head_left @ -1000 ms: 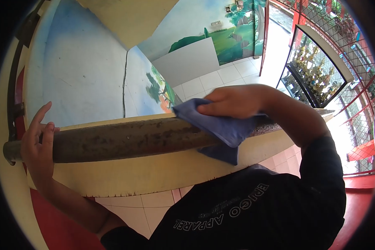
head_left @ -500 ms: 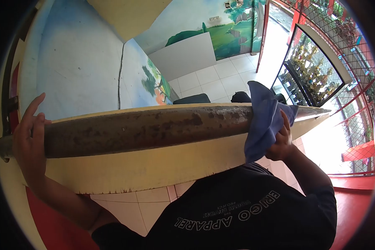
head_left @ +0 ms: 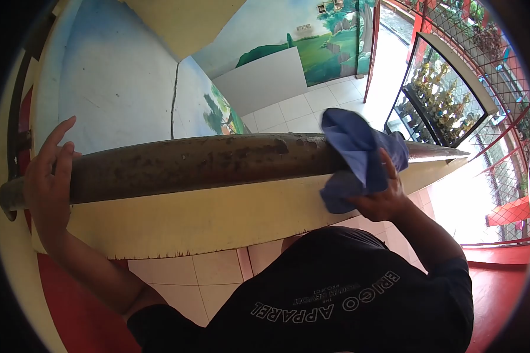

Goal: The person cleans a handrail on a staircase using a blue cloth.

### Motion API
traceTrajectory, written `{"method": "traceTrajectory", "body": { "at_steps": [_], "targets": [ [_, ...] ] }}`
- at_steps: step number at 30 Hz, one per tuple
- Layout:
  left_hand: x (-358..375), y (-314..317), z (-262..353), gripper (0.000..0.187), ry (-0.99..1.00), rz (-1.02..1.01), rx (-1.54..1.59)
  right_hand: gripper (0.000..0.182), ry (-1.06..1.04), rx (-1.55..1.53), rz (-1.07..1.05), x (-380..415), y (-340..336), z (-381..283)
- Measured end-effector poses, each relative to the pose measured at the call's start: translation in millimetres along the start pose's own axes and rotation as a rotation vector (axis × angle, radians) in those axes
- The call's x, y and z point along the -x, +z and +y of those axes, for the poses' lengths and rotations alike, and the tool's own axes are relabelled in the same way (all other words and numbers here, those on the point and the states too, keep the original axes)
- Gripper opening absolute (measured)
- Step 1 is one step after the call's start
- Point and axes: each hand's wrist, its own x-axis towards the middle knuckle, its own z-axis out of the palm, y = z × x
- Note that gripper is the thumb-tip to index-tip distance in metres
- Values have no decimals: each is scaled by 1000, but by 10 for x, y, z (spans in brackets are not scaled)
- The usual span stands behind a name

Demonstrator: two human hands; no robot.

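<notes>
A long brown handrail (head_left: pixel 206 165), worn and patchy, runs across the view on top of a pale yellow low wall (head_left: pixel 218 223). My right hand (head_left: pixel 386 194) presses a blue cloth (head_left: pixel 359 153) against the rail right of the middle; the cloth drapes over the rail and partly hides the fingers. Near the rail's left end, my left hand (head_left: pixel 50 182) rests against it, fingers stretched upward and apart, holding nothing else.
Beyond the rail stands a painted wall (head_left: pixel 123 76) with a dark crack. A glass-fronted frame (head_left: pixel 444 94) reflecting plants stands at the right, beside red metal mesh (head_left: pixel 500 59). Light floor tiles (head_left: pixel 176 288) show below the yellow wall.
My right hand has slid the blue cloth leftward along the rail, and its folds have shifted. My left hand stays near the rail's left end. The view has tilted slightly.
</notes>
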Motion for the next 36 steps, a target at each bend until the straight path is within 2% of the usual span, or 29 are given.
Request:
{"method": "traceTrajectory", "body": {
  "at_steps": [3,6,8,10,13,16,18,20,21,22,24,27,30,33,36],
  "targets": [
    [-7,25,-13,35,-5,23,6,40,114,-186,111,135,27,22],
    [1,27,-15,35,-23,18,-26,52,411,-360,293,-625,-118,-141],
    [-10,33,7,34,-29,41,-36,63,417,-620,272,-1108,-249,-175],
    [-4,67,38,34,-26,80,-23,65,234,-480,115,-1425,-248,-271],
    [-7,12,62,34,-44,43,-36,63,111,-137,157,-1462,-117,-353],
    [-11,-35,165,34,-105,13,-82,62,180,-167,104,-1232,-172,-240],
    [-31,88,-41,36,-38,78,-15,62,294,-165,111,-926,-133,-112],
    [-35,66,0,37,-45,92,-16,61,234,-60,106,-563,-113,27],
    [-42,-45,92,39,-148,-30,-59,60,230,-35,116,-515,-111,22],
    [-27,-25,113,40,-131,16,-58,58,228,-9,126,-484,-114,10],
    [-48,66,87,42,-88,105,-53,55,261,-32,145,-544,-113,-59],
    [-124,101,-121,46,8,95,-61,47,345,-144,185,-991,-121,-287],
    [-150,117,-191,49,-5,48,43,48,286,-189,222,-1259,-73,-415],
    [-68,18,87,49,-94,20,-49,50,219,-57,260,-1224,-4,-423],
    [-108,138,-126,48,51,139,-5,54,254,-51,274,-1145,43,-423]
  ]
}}
